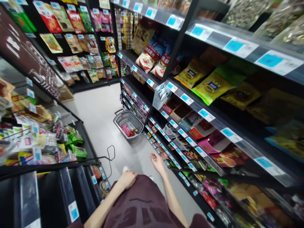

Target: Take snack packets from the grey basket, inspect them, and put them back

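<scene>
My left hand (128, 180) lies against the front of my dark brown top (142, 202), and I see nothing held in it. Out to the side, my right hand (157, 162) hangs in the air with loosely bent, parted fingers and nothing in them. It is close to the lower shelves of the right-hand rack but apart from them. Ahead on the floor stands a grey shopping basket (120, 122), out of reach of both hands. Pink and red packets (129, 130) lie inside it.
The right rack carries yellow snack bags (212, 85), red-and-white bags (148, 58) and small cartons (161, 96). Hanging packets (76, 148) fill the left rack. A black cable (111, 161) trails across the pale floor (91, 101). A cardboard box (66, 94) sits farther back.
</scene>
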A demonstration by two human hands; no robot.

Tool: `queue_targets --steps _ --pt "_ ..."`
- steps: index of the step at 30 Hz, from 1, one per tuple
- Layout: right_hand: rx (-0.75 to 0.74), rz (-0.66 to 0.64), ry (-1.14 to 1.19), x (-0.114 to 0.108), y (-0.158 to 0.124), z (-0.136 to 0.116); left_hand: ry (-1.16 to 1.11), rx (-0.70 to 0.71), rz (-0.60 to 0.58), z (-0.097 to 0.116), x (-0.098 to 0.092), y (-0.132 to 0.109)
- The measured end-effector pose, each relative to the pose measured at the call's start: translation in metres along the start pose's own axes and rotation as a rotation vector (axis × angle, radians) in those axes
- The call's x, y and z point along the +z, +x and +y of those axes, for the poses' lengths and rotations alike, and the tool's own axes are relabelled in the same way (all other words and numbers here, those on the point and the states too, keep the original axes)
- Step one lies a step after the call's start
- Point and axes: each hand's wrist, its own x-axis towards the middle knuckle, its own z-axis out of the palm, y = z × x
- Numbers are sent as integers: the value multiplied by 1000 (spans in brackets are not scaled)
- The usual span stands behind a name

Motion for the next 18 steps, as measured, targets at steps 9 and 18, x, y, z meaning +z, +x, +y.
queue_targets --steps 9,18 --pt "-20 -328 -47 94 16 -35 -19 -163 -11 -105 -22 -23" --pt "1 -444 -159 119 94 -45 -78 -313 -136 -139 -33 -19"
